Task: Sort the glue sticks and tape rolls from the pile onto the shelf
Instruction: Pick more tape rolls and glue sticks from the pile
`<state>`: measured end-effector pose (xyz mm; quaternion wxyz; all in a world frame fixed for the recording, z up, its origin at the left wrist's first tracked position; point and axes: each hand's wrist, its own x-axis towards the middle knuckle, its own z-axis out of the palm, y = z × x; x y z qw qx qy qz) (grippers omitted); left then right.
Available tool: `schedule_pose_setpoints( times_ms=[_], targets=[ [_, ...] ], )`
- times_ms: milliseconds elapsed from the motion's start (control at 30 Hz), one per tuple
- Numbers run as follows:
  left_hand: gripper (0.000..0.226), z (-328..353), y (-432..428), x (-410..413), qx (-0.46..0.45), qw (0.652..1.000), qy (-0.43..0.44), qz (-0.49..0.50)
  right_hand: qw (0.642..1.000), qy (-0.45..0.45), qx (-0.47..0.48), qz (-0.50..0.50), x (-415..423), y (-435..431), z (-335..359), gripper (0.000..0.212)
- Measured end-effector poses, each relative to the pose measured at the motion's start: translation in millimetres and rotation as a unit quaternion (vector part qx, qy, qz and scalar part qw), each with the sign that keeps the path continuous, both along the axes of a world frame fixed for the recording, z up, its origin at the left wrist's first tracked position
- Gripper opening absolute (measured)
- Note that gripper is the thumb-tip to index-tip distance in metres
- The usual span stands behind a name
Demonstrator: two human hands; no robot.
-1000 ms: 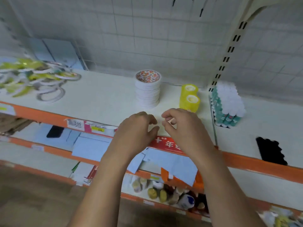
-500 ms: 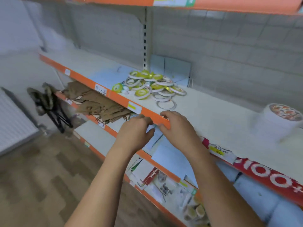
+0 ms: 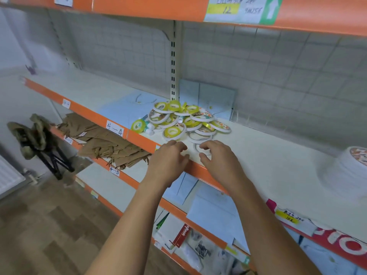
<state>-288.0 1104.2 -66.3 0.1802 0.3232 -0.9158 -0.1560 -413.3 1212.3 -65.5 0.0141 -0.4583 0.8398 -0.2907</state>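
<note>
Two hands (image 3: 168,158) (image 3: 219,159) at shelf edge (image 3: 140,140) — pile (image 3: 179,121) beyond

Two hands, the left hand (image 3: 168,156) and the right hand (image 3: 218,157); one loose pile of tape rolls (image 3: 179,121) (too overlapped to count exactly); one stack of white rolls (image 3: 350,167); at least two glue sticks (image 3: 149,129); four orange-edged shelves (image 3: 258,155).

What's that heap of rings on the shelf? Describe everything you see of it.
The pile of tape rolls is a heap of flat rings, some yellow-green, others white with patterned faces, lying overlapped and tilted on the white shelf near its orange front edge. A few white-capped glue sticks poke out at its left. The right hand hovers over the nearest white ring.
</note>
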Motion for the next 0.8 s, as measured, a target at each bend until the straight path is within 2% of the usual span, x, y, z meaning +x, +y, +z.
schedule_pose_setpoints(
  times_ms=[400,500,633,733,800],
  targets=[
    [0.029,-15,-51,-42,-0.005,0.998,0.05,0.028,0.997,0.015,0.074,0.018,-42,-62,-13,0.039],
    [0.028,-16,-53,-51,-0.003,0.998,0.06,-0.034,0.998,0.016,0.056,-0.013,-43,-59,-16,0.035],
    [0.038,-19,-57,-72,-0.06,0.987,-0.016,-0.146,0.995,0.014,0.06,-0.085,-47,-48,-13,0.037],
    [0.035,-23,-60,-82,-0.078,0.984,-0.035,-0.158,0.991,-0.007,0.069,-0.11,-48,-40,-9,0.038],
    [0.035,-26,-63,-84,-0.072,0.983,-0.03,-0.169,0.988,-0.035,0.082,-0.126,-48,-34,-8,0.047]
  ],
)
